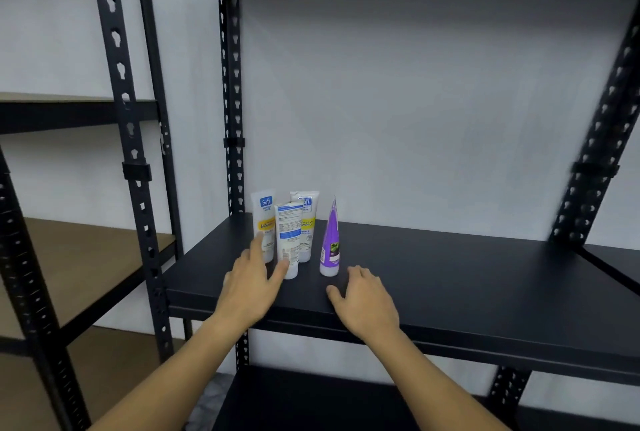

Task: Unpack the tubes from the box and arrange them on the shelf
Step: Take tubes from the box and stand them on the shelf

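On the black shelf: four tubes are stood cap-down near the left rear corner, close to the white wall.
Left tube (pixel 264 222): white with a blue logo and yellow band, placed furthest left, partly hidden by fingers.
Front tube (pixel 289 240): white, its printed back turned to the camera, set just ahead of the two logo tubes.
Rear tube (pixel 307 226): white with a yellow band, seen behind the front tube.
Purple tube (pixel 330 243): stood apart to the right, slightly tilted.
Left hand (pixel 251 283): fingers are spread and extended; the thumb is laid against the front tube's base, a finger against the left tube. No clasp is seen.
Right hand (pixel 363 299): loosely curled, palm down, rested on the shelf (pixel 467 278) just beside the purple tube; nothing is held.
Rack (pixel 119 84): black perforated uprights are seen on the left.
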Demonstrator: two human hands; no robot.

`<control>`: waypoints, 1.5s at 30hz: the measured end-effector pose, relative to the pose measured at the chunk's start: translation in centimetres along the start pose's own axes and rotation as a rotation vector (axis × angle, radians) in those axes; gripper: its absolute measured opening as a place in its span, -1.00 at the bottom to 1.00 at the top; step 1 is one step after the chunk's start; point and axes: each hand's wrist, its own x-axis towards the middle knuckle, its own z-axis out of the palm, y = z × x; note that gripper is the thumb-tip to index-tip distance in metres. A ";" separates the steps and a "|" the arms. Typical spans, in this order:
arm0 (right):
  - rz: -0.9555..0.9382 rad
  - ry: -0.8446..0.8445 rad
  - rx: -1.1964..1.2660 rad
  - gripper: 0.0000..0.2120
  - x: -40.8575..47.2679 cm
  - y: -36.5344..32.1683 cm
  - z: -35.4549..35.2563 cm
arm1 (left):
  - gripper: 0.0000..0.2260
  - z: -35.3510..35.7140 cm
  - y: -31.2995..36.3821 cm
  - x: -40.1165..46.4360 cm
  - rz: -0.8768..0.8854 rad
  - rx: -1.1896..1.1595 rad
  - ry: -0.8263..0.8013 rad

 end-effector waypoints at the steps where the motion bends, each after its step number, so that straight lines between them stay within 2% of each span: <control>1: -0.016 0.000 -0.078 -0.44 -0.5 0.2 0.2 | -0.45 0.1 -0.4 -0.6 -0.029 0.158 -0.048; 3: -0.045 0.010 -0.174 -0.43 -1.6 0.7 0.6 | -0.45 0.2 -0.8 -1.9 -0.033 0.368 -0.164; 5: -0.066 0.024 -0.214 -0.40 -2.5 1.2 0.7 | -0.42 0.1 -1.0 -3.2 0.013 0.464 -0.229; 9: -0.128 0.055 -0.328 -0.18 -4.9 2.2 1.1 | -0.21 0.5 -1.5 -6.2 0.120 0.591 -0.186; 12: -0.182 0.124 -0.385 -0.32 -7.3 3.0 1.8 | -0.26 1.3 -1.9 -8.7 0.185 0.589 -0.131; 15: -0.205 0.170 -0.342 -0.34 -9.6 3.4 2.0 | -0.37 2.2 -1.9 -10.8 0.218 0.516 -0.081; 18: -0.221 0.186 -0.238 -0.37 -12.2 4.3 2.9 | -0.40 3.8 -2.9 -13.8 0.215 0.469 -0.151; 21: -0.203 0.084 -0.155 -0.43 -15.4 5.9 4.9 | -0.43 6.2 -5.0 -17.4 0.177 0.445 -0.263; 25: -0.104 -0.143 -0.118 -0.52 -19.3 9.1 8.9 | -0.46 9.5 -8.0 -21.4 0.036 0.398 -0.512; 32: 0.065 -0.482 -0.101 -0.61 -23.3 12.7 15.3 | -0.58 14.1 -11.5 -26.5 0.012 0.378 -0.703; 36: 0.196 -0.580 0.005 -0.62 -23.8 14.3 17.7 | -0.55 16.9 -12.6 -29.0 -0.044 0.391 -0.868; 42: 0.278 -0.733 -0.029 -0.57 -24.3 16.9 19.9 | -0.53 20.3 -13.4 -31.0 -0.085 0.360 -1.032; 45: 0.302 -0.803 -0.039 -0.62 -24.6 17.8 20.6 | -0.50 21.5 -14.1 -31.5 -0.121 0.383 -1.064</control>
